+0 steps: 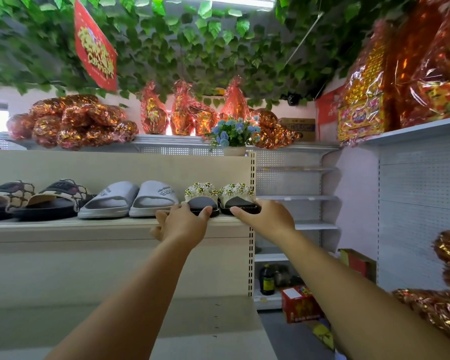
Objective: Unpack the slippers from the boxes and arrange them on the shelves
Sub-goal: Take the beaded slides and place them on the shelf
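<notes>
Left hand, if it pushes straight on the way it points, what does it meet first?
The left beaded slipper: the left hand holds its heel, so it would likely slide it toward the back panel. Depth behind is unclear.

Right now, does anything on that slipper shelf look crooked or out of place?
Nothing stands out. The checked pair, white pair and beaded pair sit side by side on the shelf, heels out; left hand and right hand hold the beaded pair's heels.
</notes>
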Motion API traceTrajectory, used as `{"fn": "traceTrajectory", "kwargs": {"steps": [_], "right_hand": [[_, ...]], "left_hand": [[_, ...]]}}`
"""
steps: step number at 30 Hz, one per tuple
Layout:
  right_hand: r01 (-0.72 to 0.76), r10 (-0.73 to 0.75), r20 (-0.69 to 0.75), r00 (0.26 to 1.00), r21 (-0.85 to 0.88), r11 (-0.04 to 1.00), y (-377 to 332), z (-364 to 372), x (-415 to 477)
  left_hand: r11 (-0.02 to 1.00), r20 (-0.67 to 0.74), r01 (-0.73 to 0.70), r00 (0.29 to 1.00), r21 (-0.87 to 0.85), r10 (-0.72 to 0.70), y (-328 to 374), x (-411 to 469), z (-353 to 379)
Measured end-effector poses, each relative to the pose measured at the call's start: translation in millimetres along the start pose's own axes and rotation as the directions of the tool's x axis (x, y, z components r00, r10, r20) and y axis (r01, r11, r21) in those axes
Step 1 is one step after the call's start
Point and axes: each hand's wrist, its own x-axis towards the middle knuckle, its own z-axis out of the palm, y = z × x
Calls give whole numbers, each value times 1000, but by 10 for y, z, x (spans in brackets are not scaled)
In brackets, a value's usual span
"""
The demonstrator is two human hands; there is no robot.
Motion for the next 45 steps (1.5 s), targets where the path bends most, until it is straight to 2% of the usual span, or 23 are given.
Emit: {"fn": "traceTrajectory", "kwargs": {"steps": [5, 8, 16, 19, 21, 24, 28, 35, 41, 45], "right_hand": [[4, -6, -37, 999, -53, 999, 11, 50, 27], [5, -6, -22, 1000, -58, 998, 10, 40, 14], [74, -73, 116, 991, 1, 997, 5, -220, -208], [142, -142, 71, 987, 0, 990, 19, -320, -389], [194, -195, 58, 979, 12, 981, 1, -357, -523], [251, -249, 98, 964, -11, 968, -40, -382, -741], [292, -279, 166, 946, -54, 955, -99, -273, -1100], [348, -321, 272, 907, -56, 936, -294, 290, -1883], [303, -295, 327, 898, 29, 953, -555, 902, -2539], [282, -307, 393, 867, 123, 952, -758, 1360, -3087]], "left_hand": [[998, 20, 18, 1000, -64, -17, -10, 63, 57], [999, 14, 9, 1000, -35, -9, -25, 131, 80], [997, 74, -74, 995, 7, 73, -97, 111, -22], [989, 53, -138, 989, -48, 140, -147, -51, -144], [975, -42, -209, 977, -70, 207, -233, -271, -223], [936, -172, -352, 922, -5, 346, -468, -555, -270], [860, -175, -509, 843, 43, 508, -878, -804, -366], [820, -9, -570, 821, 51, 571, -1682, -1402, -439], [848, 78, -528, 848, 54, 524, -2480, -1905, -509], [866, 147, -498, 860, 39, 488, -3080, -2325, -522]]}}
